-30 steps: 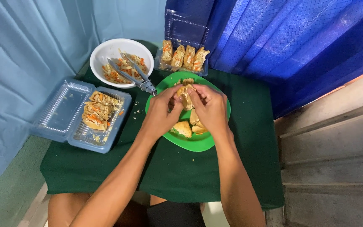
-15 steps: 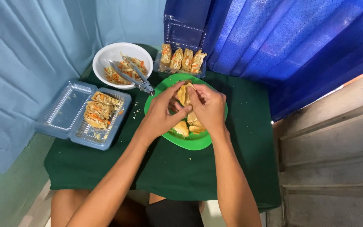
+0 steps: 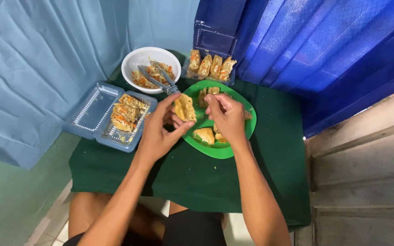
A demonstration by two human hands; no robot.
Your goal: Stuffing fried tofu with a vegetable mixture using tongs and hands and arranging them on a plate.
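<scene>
Okay, my left hand (image 3: pixel 158 134) pinches a fried tofu piece (image 3: pixel 184 107) over the green plate (image 3: pixel 240 136) at its 9 o'clock edge; right hand (image 3: pixel 226 116) fingers curled together above plate, grip unclear.

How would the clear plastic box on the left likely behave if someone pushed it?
The clear plastic box looks thin and light, so it would probably slide easily on the green cloth. Its open lid seems floppy and might flex. The stuffed pieces add little weight on one side.
</scene>
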